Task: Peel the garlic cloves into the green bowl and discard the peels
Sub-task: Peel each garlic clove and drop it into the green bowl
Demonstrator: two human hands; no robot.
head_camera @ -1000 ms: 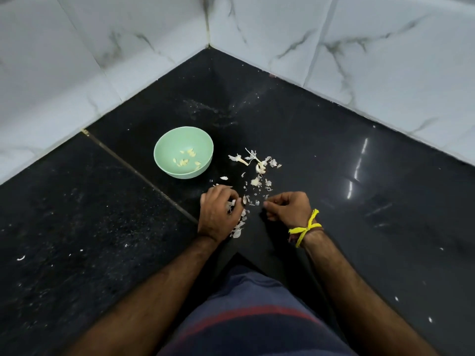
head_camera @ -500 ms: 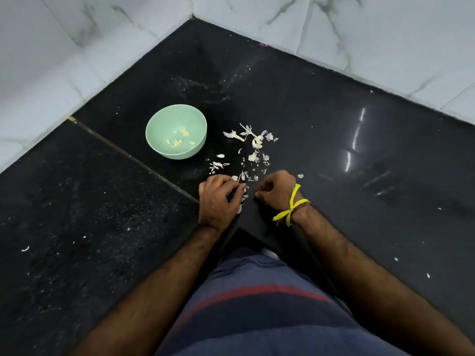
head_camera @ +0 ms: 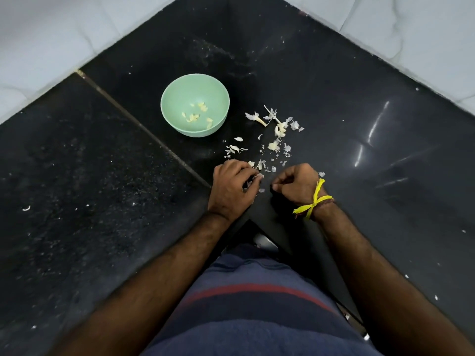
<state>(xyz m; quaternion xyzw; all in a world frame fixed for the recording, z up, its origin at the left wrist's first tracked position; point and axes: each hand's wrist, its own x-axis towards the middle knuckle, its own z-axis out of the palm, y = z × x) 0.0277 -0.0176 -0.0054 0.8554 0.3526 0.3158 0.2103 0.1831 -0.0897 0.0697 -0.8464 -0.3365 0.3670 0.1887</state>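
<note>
Your left hand (head_camera: 232,187) is curled knuckles-up over the near edge of the scattered peels (head_camera: 272,140), its grip closed around pale papery scraps that show at the fingertips. Whether a clove sits inside it is hidden. Your right hand (head_camera: 298,185) is just beside it, fingers curled in, thumb and forefinger drawn together as if pinching something small; what it holds, if anything, you cannot tell from here.

The green bowl (head_camera: 171,98) stands ahead of your left grip and slightly to its left, well apart from both hands, with a few peeled garlic cloves (head_camera: 195,115) lying in its bottom. The peels spread across the black table (head_camera: 359,104) from your fingertips forward, beside the bowl's right side.

The main risk is mixing. A couple of pale, thicker pieces (head_camera: 279,129) ahead of your right grip could be cloves or stem bits, and they may get swept away with the skins when you gather them. The skins are light and dry, so a quick sweep or lift of either grip could scatter them or flick them toward the bowl. Both hands work right at the table's inner corner edge, so anything that slips out is likely to drop off toward your lap.
</note>
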